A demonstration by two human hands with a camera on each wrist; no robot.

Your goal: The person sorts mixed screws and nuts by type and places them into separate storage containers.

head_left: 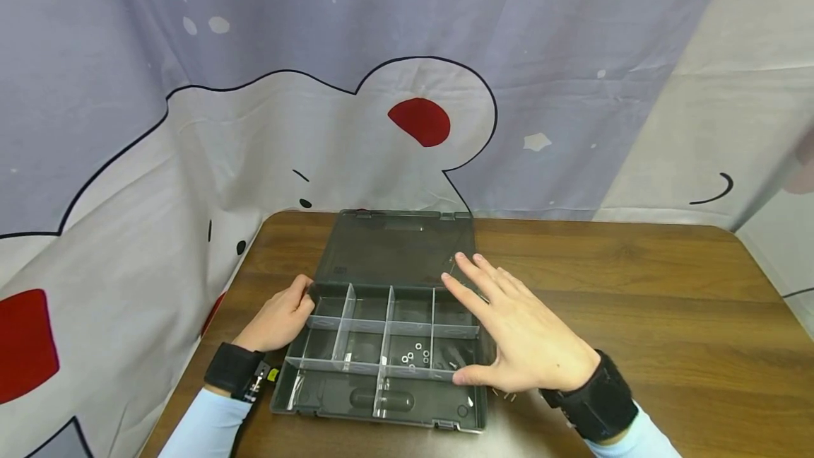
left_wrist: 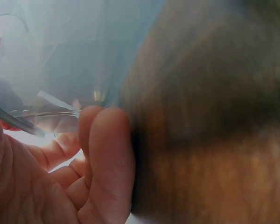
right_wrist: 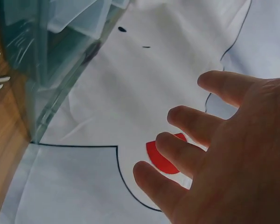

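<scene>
A dark see-through plastic compartment box (head_left: 331,391) lies on the table with its lid (head_left: 394,249) folded open toward the back. Pale dividers split it into several compartments, and a few small ring-shaped metal pieces (head_left: 417,346) lie in one of them. My left hand (head_left: 276,316) grips the box's left side near the hinge; its curled fingers (left_wrist: 109,144) show close up against the plastic in the left wrist view. Over the box's right side hovers my right hand (head_left: 518,331), its fingers spread and holding nothing, the thumb overlapping the front right compartment.
Several small metal pins or screws (head_left: 506,395) lie on the wooden table (head_left: 668,316) just right of the box, partly behind the right hand. A patterned cloth (head_left: 254,140) hangs along the table's back edge and left side. Each wrist wears a black strap.
</scene>
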